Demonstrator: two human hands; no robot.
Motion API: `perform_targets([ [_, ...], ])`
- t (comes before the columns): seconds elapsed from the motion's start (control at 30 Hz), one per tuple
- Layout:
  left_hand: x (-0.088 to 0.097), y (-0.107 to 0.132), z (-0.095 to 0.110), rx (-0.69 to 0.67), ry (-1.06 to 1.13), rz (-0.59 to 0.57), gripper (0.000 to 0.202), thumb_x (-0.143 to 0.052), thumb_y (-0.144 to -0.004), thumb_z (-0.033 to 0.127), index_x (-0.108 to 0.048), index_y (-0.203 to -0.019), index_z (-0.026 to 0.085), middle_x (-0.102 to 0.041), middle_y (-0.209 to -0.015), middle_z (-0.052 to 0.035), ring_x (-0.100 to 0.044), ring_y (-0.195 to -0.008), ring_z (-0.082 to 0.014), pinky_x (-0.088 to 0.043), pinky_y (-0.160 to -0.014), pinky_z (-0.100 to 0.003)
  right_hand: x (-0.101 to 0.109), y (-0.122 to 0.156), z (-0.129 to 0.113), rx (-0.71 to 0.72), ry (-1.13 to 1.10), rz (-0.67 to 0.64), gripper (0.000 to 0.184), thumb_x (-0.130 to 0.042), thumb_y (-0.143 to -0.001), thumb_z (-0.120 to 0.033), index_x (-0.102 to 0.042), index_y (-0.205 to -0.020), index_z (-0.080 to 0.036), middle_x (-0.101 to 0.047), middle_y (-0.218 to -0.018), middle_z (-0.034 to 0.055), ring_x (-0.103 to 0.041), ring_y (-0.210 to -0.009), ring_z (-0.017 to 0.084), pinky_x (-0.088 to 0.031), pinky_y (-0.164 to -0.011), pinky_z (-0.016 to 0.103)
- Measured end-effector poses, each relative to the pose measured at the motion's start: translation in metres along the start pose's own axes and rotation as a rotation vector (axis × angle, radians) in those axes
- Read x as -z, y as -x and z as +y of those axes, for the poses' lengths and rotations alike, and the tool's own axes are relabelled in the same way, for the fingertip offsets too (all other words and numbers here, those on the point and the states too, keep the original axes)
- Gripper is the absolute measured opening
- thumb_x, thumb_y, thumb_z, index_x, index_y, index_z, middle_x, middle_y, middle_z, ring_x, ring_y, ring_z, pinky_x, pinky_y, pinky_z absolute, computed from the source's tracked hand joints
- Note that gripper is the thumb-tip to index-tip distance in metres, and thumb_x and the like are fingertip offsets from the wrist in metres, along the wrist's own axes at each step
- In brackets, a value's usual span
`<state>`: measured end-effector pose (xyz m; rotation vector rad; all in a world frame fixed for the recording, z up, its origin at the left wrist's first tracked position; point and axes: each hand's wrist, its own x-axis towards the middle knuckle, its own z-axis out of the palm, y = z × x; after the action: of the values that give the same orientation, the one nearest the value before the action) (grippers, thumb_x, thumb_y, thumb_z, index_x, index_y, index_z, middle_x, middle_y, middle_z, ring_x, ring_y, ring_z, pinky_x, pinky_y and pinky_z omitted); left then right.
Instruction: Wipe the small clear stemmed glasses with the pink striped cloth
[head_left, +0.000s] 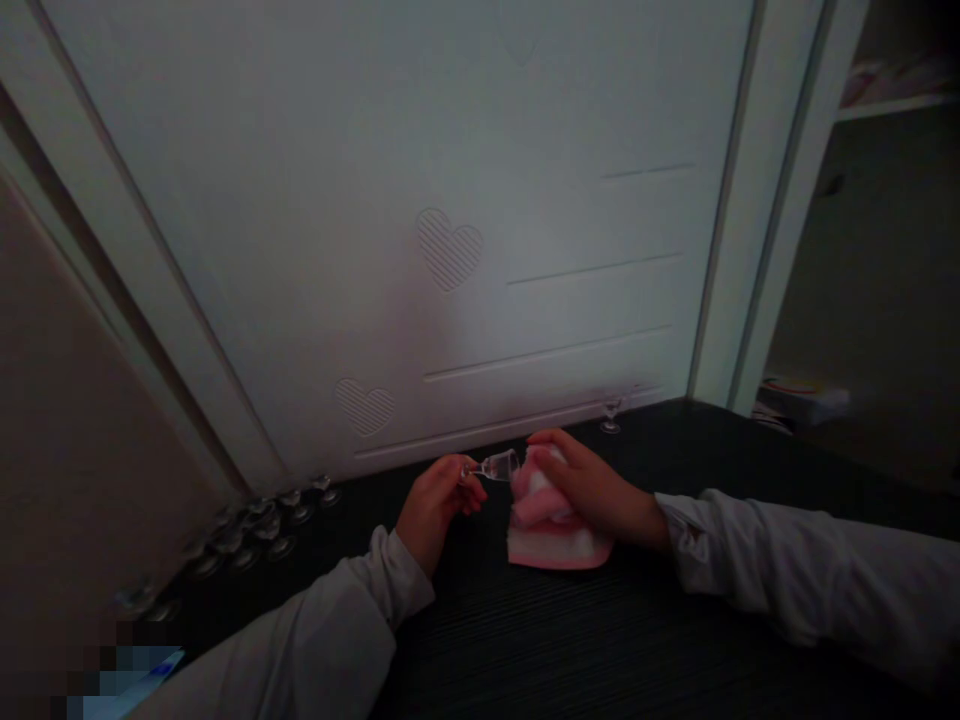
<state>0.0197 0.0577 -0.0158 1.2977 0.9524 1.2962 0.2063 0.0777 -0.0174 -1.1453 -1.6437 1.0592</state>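
Observation:
My left hand point(436, 505) is closed on the foot and stem end of a small clear stemmed glass point(499, 467). The glass lies sideways in the air, its mouth pointing right. Bunched in my right hand point(600, 490) is a pink and white cloth point(551, 515), its upper part right by the rim of the glass; whether they touch I cannot tell. The cloth's lower edge hangs down toward the dark table. Part of the right fingers is hidden behind the cloth.
On the dark table point(465, 640), several small stemmed glasses point(259, 525) stand in a group at the left. One more glass point(610, 412) stands at the back right, near the white panel point(300, 200) with heart patterns. A blue item point(142, 680) shows at bottom left.

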Motion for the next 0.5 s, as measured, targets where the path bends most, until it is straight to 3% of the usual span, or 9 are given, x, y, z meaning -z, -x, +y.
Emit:
perform_targets([
  [0.23, -0.0005, -0.0031, -0.0048, 0.038, -0.144, 0.019, 0.035, -0.048, -0.072, 0.048, -0.051, -0.078, 0.013, -0.055, -0.056, 0.001, -0.046, -0.047, -0.009, -0.032, -0.047, -0.022, 0.0031, 0.0034, -0.0021, 0.161, -0.071, -0.028, 0.031, -0.031, -0.085, -0.043, -0.05, -0.087, -0.018, -0.053, -0.08, 0.0017, -0.051, -0.071, 0.014, -0.044, -0.063, 0.027],
  [0.4, -0.0006, -0.0041, -0.0058, 0.046, -0.183, 0.001, 0.033, -0.05, -0.072, 0.046, -0.05, -0.08, 0.014, -0.056, -0.06, 0.0004, -0.048, -0.05, -0.0092, -0.033, -0.048, -0.022, 0.0028, 0.0055, -0.0025, 0.133, -0.093, -0.052, 0.034, -0.03, -0.084, -0.048, -0.048, -0.086, -0.02, -0.051, -0.078, 0.0012, -0.051, -0.068, 0.014, -0.043, -0.054, 0.025],
  [0.5, -0.0013, -0.0031, -0.0048, 0.04, -0.169, 0.008, 0.034, -0.049, -0.072, 0.046, -0.051, -0.08, 0.013, -0.057, -0.061, -0.0003, -0.048, -0.051, -0.0096, -0.033, -0.048, -0.022, 0.003, 0.0051, 0.0002, 0.191, -0.036, -0.073, 0.038, -0.025, -0.085, -0.048, -0.049, -0.085, -0.019, -0.053, -0.076, 0.0019, -0.052, -0.069, 0.015, -0.044, -0.058, 0.027],
])
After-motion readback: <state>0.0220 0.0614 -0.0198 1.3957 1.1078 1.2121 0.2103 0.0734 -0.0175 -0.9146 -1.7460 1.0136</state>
